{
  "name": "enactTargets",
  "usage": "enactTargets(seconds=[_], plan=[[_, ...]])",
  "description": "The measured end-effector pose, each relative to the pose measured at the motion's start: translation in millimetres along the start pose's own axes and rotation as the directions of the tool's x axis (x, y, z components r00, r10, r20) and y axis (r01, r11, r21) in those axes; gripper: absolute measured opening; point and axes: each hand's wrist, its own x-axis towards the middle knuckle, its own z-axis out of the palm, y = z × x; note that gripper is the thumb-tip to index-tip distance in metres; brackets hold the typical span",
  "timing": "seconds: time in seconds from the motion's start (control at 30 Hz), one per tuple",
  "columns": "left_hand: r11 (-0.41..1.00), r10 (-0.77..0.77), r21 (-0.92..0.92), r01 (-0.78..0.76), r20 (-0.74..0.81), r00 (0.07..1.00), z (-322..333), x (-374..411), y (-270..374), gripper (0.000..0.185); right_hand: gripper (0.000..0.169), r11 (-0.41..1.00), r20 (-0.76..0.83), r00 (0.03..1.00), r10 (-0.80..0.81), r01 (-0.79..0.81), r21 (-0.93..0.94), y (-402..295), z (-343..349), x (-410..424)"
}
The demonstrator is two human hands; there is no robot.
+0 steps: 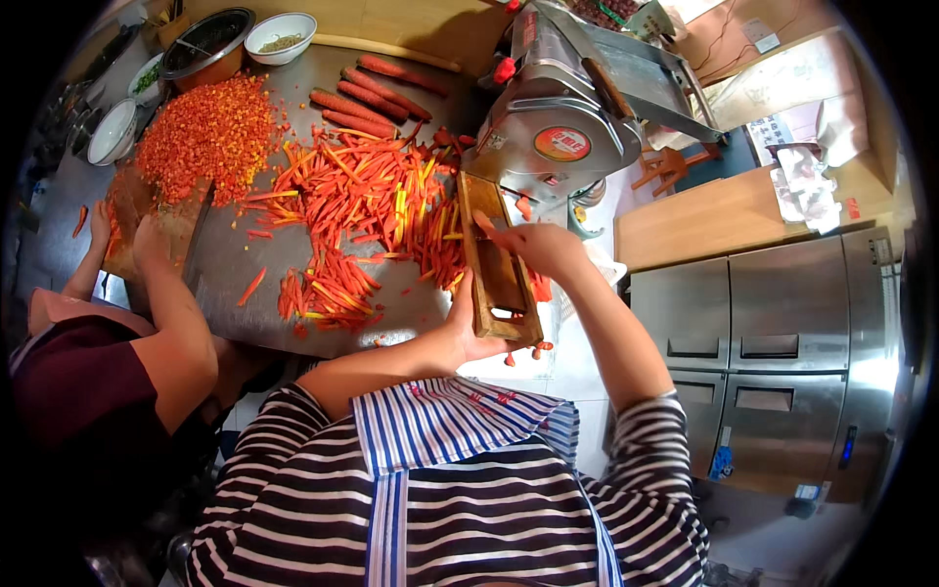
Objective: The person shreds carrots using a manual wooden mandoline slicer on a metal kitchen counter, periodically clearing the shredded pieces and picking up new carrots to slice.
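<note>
A wooden mandoline slicer (pixel 505 275) with a long frame leans over the table's right edge, and my left hand (pixel 467 323) grips it near its lower end. My right hand (pixel 546 248) lies over the slicer's middle with its fingers on the board. An orange-red tip (pixel 482 221) shows at those fingers; whether it is carrot or a fingertip is unclear. Beside the slicer, cut carrot strips (pixel 352 183) are heaped, red with some yellow. A smaller pile of strips (pixel 330 290) lies closer to me. Several whole carrots (pixel 374 95) rest behind the heap.
A steel machine (pixel 557 125) stands at the back right. At left, a co-worker's hands (pixel 150 246) are at a cutting board (pixel 165 227) beside diced carrot (pixel 209 136). Behind are a dark basin (pixel 209 44) and a white bowl (pixel 281 38). A steel refrigerator (pixel 785 308) is at right.
</note>
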Motion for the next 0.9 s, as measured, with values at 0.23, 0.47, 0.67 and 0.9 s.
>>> enactTargets(seconds=[0.23, 0.47, 0.67, 0.9], plan=[[0.998, -0.054, -0.041, 0.052, -0.066, 0.996, -3, 3, 1, 0.095, 0.034, 0.994, 0.123, 0.987, 0.103, -0.107, 0.022, -31, 8, -54], [0.994, -0.091, -0.055, 0.097, 0.091, 0.992, -16, 2, 9, 0.085, 0.038, 0.992, 0.048, 0.996, 0.077, -0.082, 0.095, -31, 24, -26], [0.992, -0.106, -0.048, 0.116, 0.168, 0.980, -16, 7, 9, 0.086, 0.060, 0.999, -0.026, 1.000, -0.009, 0.010, 0.032, -32, 29, -4], [0.997, -0.061, -0.050, 0.064, 0.062, 0.996, -17, -1, 11, 0.087, 0.053, 0.997, 0.127, 0.989, -0.076, 0.073, 0.028, -26, 31, 0]])
